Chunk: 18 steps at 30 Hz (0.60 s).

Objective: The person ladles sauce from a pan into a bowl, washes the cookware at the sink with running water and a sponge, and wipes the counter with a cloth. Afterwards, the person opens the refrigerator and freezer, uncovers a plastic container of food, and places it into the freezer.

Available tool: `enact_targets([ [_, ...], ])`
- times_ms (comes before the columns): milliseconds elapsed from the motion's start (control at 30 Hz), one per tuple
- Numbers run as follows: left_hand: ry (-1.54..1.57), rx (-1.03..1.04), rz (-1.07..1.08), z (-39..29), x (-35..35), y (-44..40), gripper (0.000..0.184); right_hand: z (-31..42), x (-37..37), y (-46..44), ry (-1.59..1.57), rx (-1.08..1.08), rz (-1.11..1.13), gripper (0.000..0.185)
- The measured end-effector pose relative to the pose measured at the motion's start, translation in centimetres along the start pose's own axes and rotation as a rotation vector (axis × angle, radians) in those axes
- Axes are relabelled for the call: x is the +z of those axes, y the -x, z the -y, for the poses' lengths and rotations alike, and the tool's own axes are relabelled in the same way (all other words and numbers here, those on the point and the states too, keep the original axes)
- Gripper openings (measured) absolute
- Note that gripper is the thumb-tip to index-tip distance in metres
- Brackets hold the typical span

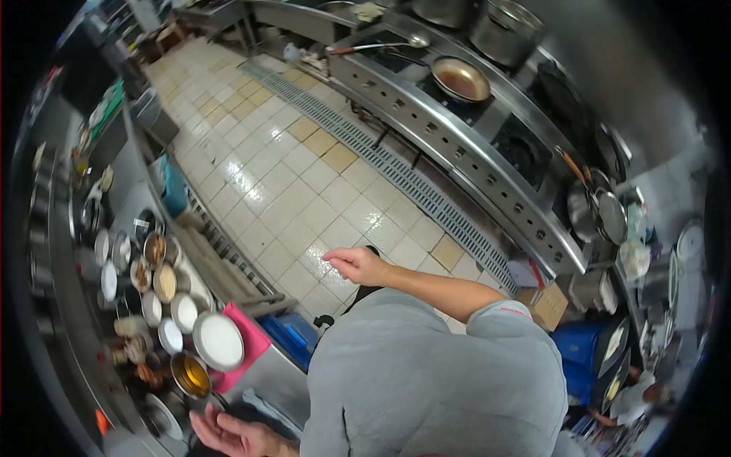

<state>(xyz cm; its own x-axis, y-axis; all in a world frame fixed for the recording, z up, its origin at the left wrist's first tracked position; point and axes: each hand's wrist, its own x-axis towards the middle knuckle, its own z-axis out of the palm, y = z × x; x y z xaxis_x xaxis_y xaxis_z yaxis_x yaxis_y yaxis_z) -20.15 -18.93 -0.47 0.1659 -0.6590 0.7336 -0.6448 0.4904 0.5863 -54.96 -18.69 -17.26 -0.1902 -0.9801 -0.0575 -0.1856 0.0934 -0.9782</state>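
Note:
My left hand (234, 436) is at the lower left, by the counter, with its fingers apart and nothing seen in it. Just above its fingertips sits a metal pot (180, 391) with yellow liquid (195, 373). Nearby, a large round container of white contents (219, 341) rests on a pink mat (253, 340). Held out in front of my body over the tiled floor, my right hand (359, 266) has its fingers loosely closed, and no object shows in it.
Several small containers (165, 282) crowd the counter on the left. Across the aisle runs a steel stove (457, 148) carrying a pan of brownish liquid (461, 79), a ladle (417, 41) and tall pots (506, 34). A floor grate (396, 164) lies along it. Another person (638, 396) stands at lower right.

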Motion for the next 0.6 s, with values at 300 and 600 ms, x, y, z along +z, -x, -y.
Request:
enact_targets([
  [300,0.027,-0.188,0.586,4.8,22.2,1.2,0.039,-10.8,-17.4,-3.0,-0.403,0.406,-0.374,0.032],
  [600,-0.149,-0.404,1.042,20.3,33.0,9.5,0.041,-13.3,-26.7,-13.4,-0.543,0.428,-0.547,0.033],
])
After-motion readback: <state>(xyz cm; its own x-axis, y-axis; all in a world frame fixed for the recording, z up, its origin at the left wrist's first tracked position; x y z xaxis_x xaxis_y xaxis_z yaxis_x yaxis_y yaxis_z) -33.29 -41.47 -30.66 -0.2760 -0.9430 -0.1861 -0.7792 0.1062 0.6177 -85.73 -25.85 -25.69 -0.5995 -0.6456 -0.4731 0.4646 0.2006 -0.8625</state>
